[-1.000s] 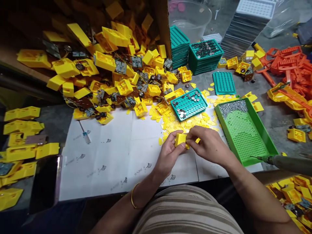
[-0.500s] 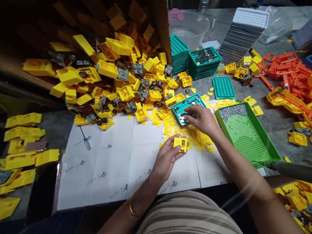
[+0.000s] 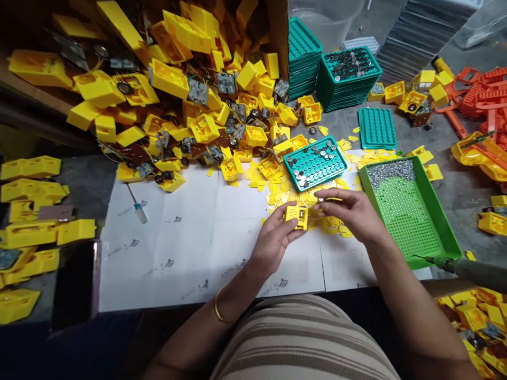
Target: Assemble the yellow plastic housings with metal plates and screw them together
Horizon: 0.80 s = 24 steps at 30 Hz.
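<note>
My left hand (image 3: 275, 237) holds a small yellow plastic case (image 3: 297, 217) between thumb and fingers, its speaker holes and open battery slot facing up. Just right of it, my right hand (image 3: 350, 211) pinches a small shiny button cell (image 3: 320, 200), partly hidden by the fingertips. Behind both hands a teal dimpled tray (image 3: 317, 168) lies tilted on yellow plastic scraps (image 3: 277, 190), with several button cells at its ends. To the right is a green perforated tray (image 3: 415, 221) with a heap of small metal screws (image 3: 394, 173) at its far end.
Yellow housings with wires (image 3: 198, 126) spill from a box at back left. Teal tray stacks (image 3: 348, 87) stand behind. A screwdriver (image 3: 138, 208) lies on the white sheet, a phone (image 3: 75, 285) at left. A powered driver (image 3: 467, 269) juts in from the right, below orange parts (image 3: 487, 100).
My right hand has moved from the teal tray towards me, carrying a button cell to beside the yellow case. The left hand keeps its hold. The camera view has shifted slightly.
</note>
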Each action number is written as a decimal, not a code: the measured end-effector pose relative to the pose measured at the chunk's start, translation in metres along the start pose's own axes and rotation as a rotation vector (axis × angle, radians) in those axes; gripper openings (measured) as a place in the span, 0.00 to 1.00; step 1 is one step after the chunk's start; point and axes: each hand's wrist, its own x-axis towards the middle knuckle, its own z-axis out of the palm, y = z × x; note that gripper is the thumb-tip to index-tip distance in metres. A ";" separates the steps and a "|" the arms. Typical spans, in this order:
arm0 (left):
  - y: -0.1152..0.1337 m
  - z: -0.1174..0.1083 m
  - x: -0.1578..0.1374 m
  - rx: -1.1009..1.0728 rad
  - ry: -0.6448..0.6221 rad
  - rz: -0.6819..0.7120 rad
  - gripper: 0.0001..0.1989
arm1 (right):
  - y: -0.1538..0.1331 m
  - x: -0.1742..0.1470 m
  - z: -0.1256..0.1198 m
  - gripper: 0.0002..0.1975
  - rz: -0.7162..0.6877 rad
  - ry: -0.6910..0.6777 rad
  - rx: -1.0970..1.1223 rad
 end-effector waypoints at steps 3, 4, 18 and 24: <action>-0.004 0.003 0.001 -0.027 -0.016 0.016 0.16 | 0.009 -0.019 0.005 0.09 -0.105 0.030 -0.163; -0.006 0.004 0.001 -0.033 -0.023 0.022 0.17 | 0.011 -0.023 0.008 0.08 -0.143 0.047 -0.229; -0.020 0.013 -0.009 0.026 -0.005 0.132 0.20 | 0.021 -0.039 0.022 0.07 -0.482 0.189 -0.666; -0.023 0.014 -0.010 0.063 -0.022 0.155 0.20 | 0.022 -0.041 0.025 0.04 -0.468 0.242 -0.659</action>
